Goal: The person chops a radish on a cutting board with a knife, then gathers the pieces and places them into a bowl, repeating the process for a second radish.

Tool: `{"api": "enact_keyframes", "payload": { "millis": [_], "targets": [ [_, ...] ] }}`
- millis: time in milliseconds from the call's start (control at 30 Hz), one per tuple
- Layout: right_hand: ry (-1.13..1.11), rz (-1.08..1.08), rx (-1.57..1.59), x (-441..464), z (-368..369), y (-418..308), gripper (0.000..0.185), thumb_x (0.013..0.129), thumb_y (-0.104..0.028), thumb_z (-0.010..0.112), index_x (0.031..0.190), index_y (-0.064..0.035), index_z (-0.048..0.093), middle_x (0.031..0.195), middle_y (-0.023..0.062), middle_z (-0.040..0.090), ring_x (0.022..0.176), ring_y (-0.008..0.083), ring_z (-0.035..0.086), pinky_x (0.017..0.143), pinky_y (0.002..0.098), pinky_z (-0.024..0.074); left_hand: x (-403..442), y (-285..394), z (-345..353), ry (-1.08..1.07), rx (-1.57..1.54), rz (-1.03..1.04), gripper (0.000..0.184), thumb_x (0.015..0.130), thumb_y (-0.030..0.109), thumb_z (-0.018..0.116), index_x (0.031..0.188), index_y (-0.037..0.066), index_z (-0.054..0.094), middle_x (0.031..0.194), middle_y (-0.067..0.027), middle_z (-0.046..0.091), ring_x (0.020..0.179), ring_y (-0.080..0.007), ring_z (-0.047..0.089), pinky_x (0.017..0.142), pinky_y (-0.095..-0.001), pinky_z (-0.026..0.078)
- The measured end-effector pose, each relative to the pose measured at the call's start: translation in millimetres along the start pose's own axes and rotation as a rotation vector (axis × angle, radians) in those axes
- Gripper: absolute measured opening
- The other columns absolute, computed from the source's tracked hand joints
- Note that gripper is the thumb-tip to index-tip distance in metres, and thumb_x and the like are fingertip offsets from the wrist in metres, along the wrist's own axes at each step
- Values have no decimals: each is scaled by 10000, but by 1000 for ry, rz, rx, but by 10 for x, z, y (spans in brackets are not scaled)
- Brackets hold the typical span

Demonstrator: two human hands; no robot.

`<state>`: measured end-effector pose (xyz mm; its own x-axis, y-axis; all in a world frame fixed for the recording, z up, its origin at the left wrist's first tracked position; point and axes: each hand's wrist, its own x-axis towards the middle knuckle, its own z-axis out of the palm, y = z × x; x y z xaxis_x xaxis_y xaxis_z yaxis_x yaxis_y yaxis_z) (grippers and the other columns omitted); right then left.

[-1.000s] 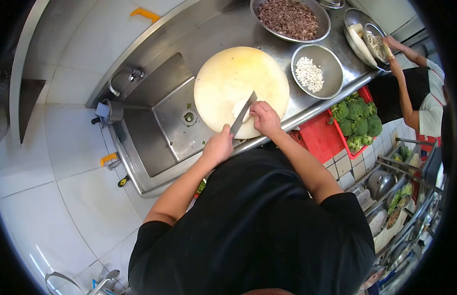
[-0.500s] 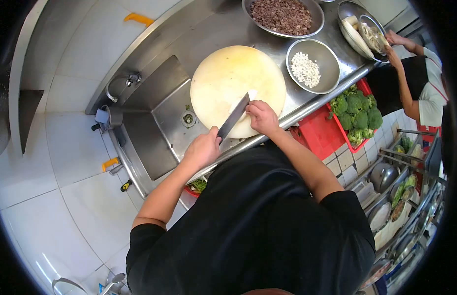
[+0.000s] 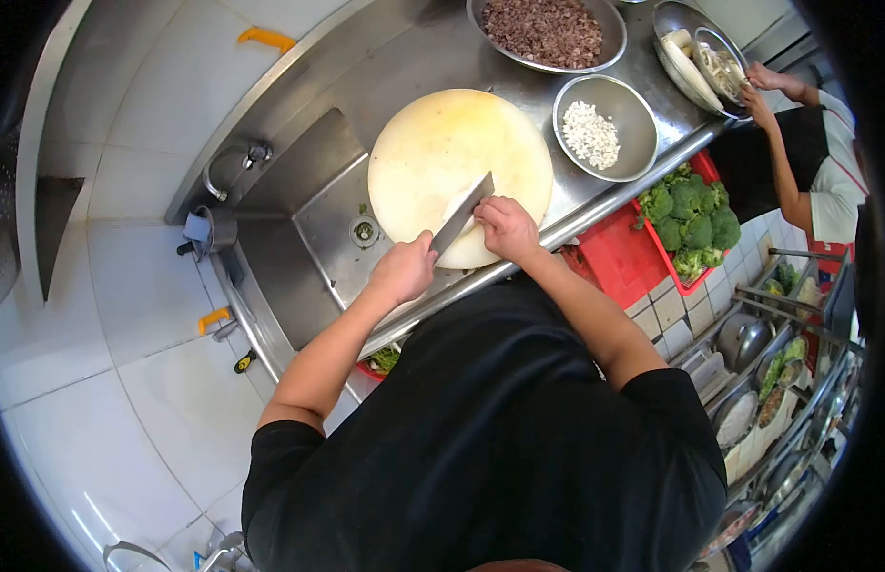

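Note:
My left hand [image 3: 404,271] is closed round the handle of a cleaver [image 3: 465,215], whose blade slants across the lower right of a round, pale chopping board [image 3: 452,138]. A white piece of food [image 3: 457,200] shows along the blade; its kind I cannot make out. Close beside the blade, my right hand [image 3: 508,230] has its fingers bent and pressed together on the white food, which they partly hide. Right of the board stands a metal bowl [image 3: 635,122] with small white diced pieces [image 3: 591,133] in it.
The board overlaps a steel sink [image 3: 280,276] with a tap [image 3: 234,164]. A bowl of chopped reddish-brown food [image 3: 544,33] stands at the back. Below the counter edge is a red crate of broccoli [image 3: 690,214]. At right, another person's hands [image 3: 762,91] hold a bowl.
The cleaver and my left hand have shifted slightly right and up, and the blade now shows more of its flat side. My right hand has barely moved.

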<state>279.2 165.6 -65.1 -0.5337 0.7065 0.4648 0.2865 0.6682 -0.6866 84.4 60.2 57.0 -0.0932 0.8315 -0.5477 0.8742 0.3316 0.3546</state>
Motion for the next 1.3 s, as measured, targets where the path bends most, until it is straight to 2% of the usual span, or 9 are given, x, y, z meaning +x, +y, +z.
{"api": "enact_keyframes", "payload": {
  "millis": [167, 333, 533, 633, 733, 833, 967, 1133, 1300],
  "targets": [
    [-2, 3, -30, 34, -24, -23, 133, 808, -16, 712, 917, -92, 706, 971, 76, 693, 835, 304, 663, 777, 411, 542, 294, 15, 266, 58, -108, 8, 266, 1023, 240, 580, 1141, 4, 545, 925, -335, 692, 901, -522, 683, 819, -599, 528],
    [-20, -43, -50, 41, -98, -82, 173, 788, -16, 709, 941, -91, 682, 985, 77, 672, 853, 315, 648, 792, 415, 522, -182, -200, 232, 16, -68, -26, 274, 1027, 237, 575, 1164, 2, 542, 959, -336, 692, 932, -531, 675, 833, -598, 524],
    [-218, -34, -11, 31, -114, -41, 227, 794, -21, 705, 1001, -75, 630, 995, 105, 666, 968, 348, 632, 859, 432, 505, 201, -329, 470, 100, -182, 31, 308, 1027, 253, 585, 1187, -8, 555, 995, -335, 696, 965, -519, 678, 859, -579, 527],
    [-320, 36, 34, 113, -137, 14, 242, 796, -53, 725, 1030, -90, 676, 1006, 102, 670, 1016, 338, 631, 886, 429, 510, 329, -243, 335, 129, -223, 18, 315, 1030, 265, 582, 1187, -8, 558, 1003, -333, 699, 968, -514, 679, 866, -572, 528],
    [-591, 224, 207, 302, -222, 89, 279, 808, -67, 739, 1086, -88, 716, 1036, 124, 679, 1049, 336, 636, 963, 430, 511, 377, -350, 315, 209, -190, -28, 317, 1034, 266, 570, 1193, -8, 553, 1014, -328, 702, 970, -513, 679, 873, -567, 530],
    [-697, 8, -45, 400, -304, 109, 320, 816, -78, 748, 1136, -92, 736, 1103, 147, 676, 1068, 344, 636, 1009, 433, 509, 227, -418, 216, 202, -161, -57, 314, 1040, 258, 549, 1210, -6, 546, 1022, -324, 705, 977, -503, 684, 881, -568, 532],
    [-496, 194, -64, 228, -326, -163, 249, 800, -87, 765, 1046, -69, 730, 1147, 169, 636, 1084, 373, 622, 970, 446, 528, -112, -261, 117, 165, -113, -36, 271, 1044, 236, 527, 1189, 6, 528, 962, -320, 699, 932, -508, 681, 853, -594, 521],
    [-471, 23, -21, 52, -137, -193, 203, 829, -16, 706, 1027, -61, 716, 1041, 121, 667, 1047, 347, 635, 921, 428, 543, -260, -274, 337, 105, -137, -47, 240, 1048, 232, 513, 1171, 26, 507, 915, -333, 685, 905, -521, 676, 823, -619, 510],
    [-407, -49, 29, 70, -42, -112, 151, 845, -43, 681, 993, -54, 703, 1035, 122, 677, 1015, 340, 643, 867, 427, 557, -334, -186, 271, 103, -110, -44, 238, 1053, 228, 504, 1184, 30, 505, 920, -329, 689, 913, -518, 680, 827, -622, 511]
  ]
}}
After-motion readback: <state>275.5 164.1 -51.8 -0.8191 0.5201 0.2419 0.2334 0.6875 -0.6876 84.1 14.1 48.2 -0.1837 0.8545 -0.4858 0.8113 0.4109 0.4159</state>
